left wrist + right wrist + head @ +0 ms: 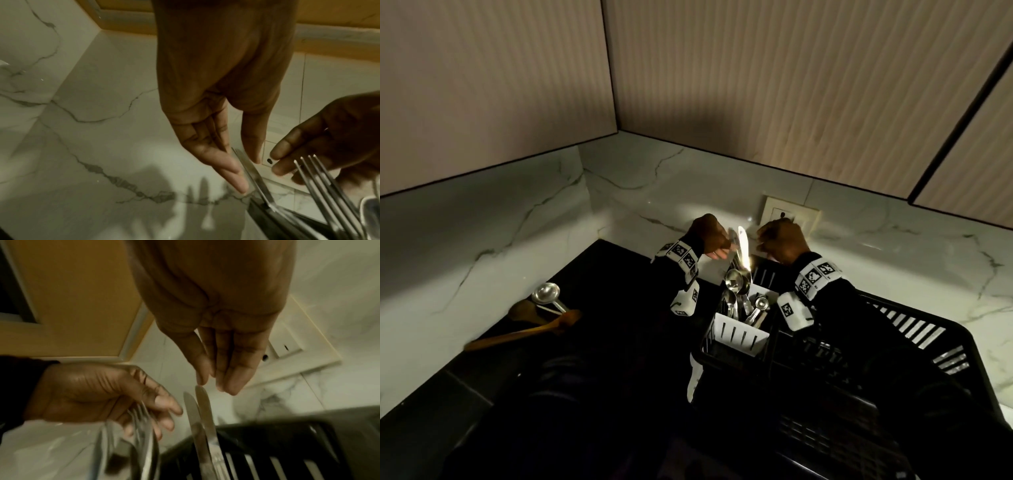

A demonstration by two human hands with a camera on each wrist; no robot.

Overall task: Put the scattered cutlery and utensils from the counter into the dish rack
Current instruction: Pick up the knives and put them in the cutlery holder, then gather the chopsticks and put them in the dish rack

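Observation:
Both hands hover over the white cutlery holder at the left end of the black dish rack. Knives stand upright in it, blades up, beside spoons and a fork. My left hand has straight fingers lying against one knife blade, the thumb just apart. The right hand points down with straight fingers just above the two knife tips, holding nothing. On the dark counter at the left lie a metal ladle and wooden spoons.
The marble backsplash wraps the corner behind the rack, with a wall socket right behind the hands. Ribbed cabinets hang above. The rack's slatted wall runs off to the right.

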